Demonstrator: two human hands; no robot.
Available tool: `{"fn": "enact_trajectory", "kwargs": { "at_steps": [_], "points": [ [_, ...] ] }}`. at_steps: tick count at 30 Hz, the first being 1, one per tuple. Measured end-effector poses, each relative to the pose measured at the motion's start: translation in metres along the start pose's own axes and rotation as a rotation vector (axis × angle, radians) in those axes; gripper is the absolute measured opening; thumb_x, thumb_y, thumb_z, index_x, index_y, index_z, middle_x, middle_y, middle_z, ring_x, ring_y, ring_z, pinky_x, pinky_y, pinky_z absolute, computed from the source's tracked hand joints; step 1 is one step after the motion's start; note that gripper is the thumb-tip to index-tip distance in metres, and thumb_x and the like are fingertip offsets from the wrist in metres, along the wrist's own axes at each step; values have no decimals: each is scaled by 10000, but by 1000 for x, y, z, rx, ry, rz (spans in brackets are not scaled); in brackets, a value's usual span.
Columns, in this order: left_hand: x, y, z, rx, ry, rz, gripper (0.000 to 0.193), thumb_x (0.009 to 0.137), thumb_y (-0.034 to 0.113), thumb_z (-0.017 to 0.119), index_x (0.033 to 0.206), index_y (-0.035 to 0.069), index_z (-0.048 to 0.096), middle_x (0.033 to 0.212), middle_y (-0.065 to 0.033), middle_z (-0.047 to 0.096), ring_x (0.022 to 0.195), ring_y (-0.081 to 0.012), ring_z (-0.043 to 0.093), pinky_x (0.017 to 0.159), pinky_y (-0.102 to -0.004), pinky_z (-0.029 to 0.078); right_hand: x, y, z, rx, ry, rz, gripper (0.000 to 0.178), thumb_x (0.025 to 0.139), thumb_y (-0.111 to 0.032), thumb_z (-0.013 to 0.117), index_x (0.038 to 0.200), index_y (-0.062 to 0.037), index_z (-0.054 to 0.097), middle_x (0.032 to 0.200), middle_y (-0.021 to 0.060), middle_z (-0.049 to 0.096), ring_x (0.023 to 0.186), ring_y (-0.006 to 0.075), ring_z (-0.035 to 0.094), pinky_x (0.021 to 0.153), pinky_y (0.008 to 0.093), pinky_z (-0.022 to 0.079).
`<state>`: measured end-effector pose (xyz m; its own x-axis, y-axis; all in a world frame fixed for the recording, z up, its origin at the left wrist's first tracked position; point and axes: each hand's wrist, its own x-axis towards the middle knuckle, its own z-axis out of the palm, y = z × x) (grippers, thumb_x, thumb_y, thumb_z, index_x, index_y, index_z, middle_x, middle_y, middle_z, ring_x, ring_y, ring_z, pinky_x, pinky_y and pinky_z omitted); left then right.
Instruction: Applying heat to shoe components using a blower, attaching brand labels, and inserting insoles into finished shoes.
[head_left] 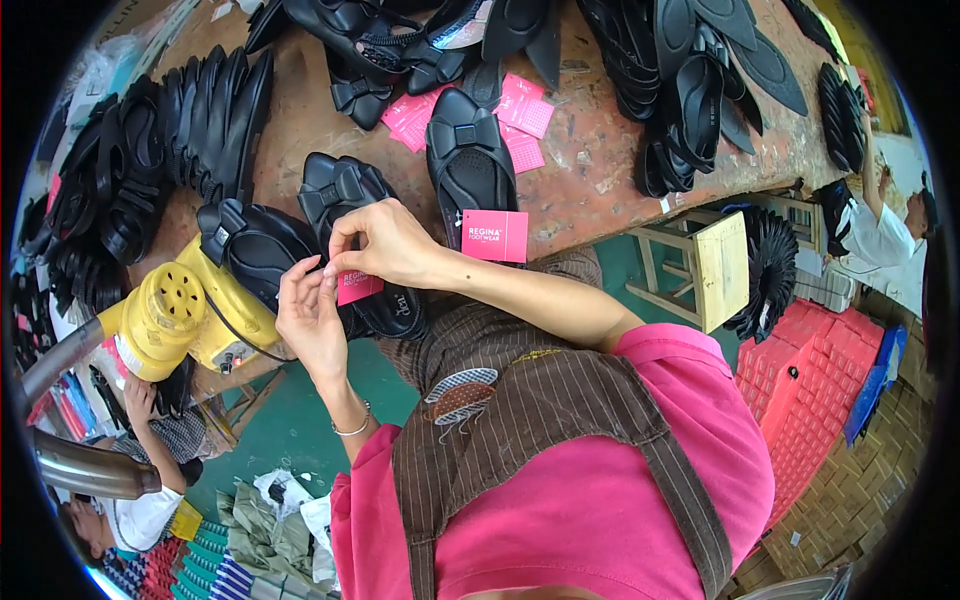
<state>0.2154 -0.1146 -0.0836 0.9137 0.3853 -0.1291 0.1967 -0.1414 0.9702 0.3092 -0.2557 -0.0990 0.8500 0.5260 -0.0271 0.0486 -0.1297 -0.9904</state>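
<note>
Close together over a black shoe with a bow (345,185), my left hand (312,318) and my right hand (390,245) meet with their fingertips pinched. A pink tag (358,288) lies against that shoe, right beneath the fingers. Whatever is between the fingertips is too small to make out. To the left, another black bow shoe (255,245) lies on the table's near edge. Right of my hands sits a third black shoe (468,150), with a pink tag (495,235) at its heel.
Loose pink tags (525,105) lie on the worn brown table (590,170). Black shoes are stacked at the left (215,125) and right (690,110). A yellow machine (170,310) stands at the left edge. Beyond are a wooden stool (715,275), a red crate (810,390) and other people.
</note>
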Motion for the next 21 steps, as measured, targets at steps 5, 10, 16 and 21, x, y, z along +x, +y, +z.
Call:
{"fn": "enact_trajectory", "kwargs": {
  "at_steps": [5, 10, 16, 21],
  "points": [
    [1, -1, 2, 29, 0, -5, 243, 940, -51, 600, 1177, -19, 557, 949, -82, 670, 893, -93, 634, 815, -208, 508, 1, 4, -2, 24, 2, -4, 160, 729, -155, 818, 780, -31, 729, 653, 99, 678, 543, 166, 614, 540, 312, 461],
    [0, -1, 3, -43, 9, 3, 208, 942, -46, 596, 1139, -11, 538, 950, -83, 665, 892, -107, 646, 805, -223, 540, 1, 1, -1, 18, -8, 0, 162, 727, -153, 814, 788, -27, 732, 669, 109, 687, 562, 165, 633, 554, 301, 472],
    [-1, -6, 5, -84, 52, 13, 168, 943, -43, 597, 1086, -1, 519, 928, -83, 672, 880, -112, 657, 786, -231, 554, -2, 2, 3, 52, 33, 13, 149, 730, -146, 812, 782, -30, 733, 651, 102, 681, 550, 159, 624, 556, 309, 470],
    [-1, -8, 6, -119, 47, 27, 171, 946, -38, 594, 1095, -5, 516, 928, -90, 677, 861, -113, 660, 768, -238, 565, -6, -2, 0, 70, 29, 9, 147, 735, -132, 810, 782, -16, 732, 641, 89, 680, 533, 149, 599, 554, 287, 461]
  ]
}}
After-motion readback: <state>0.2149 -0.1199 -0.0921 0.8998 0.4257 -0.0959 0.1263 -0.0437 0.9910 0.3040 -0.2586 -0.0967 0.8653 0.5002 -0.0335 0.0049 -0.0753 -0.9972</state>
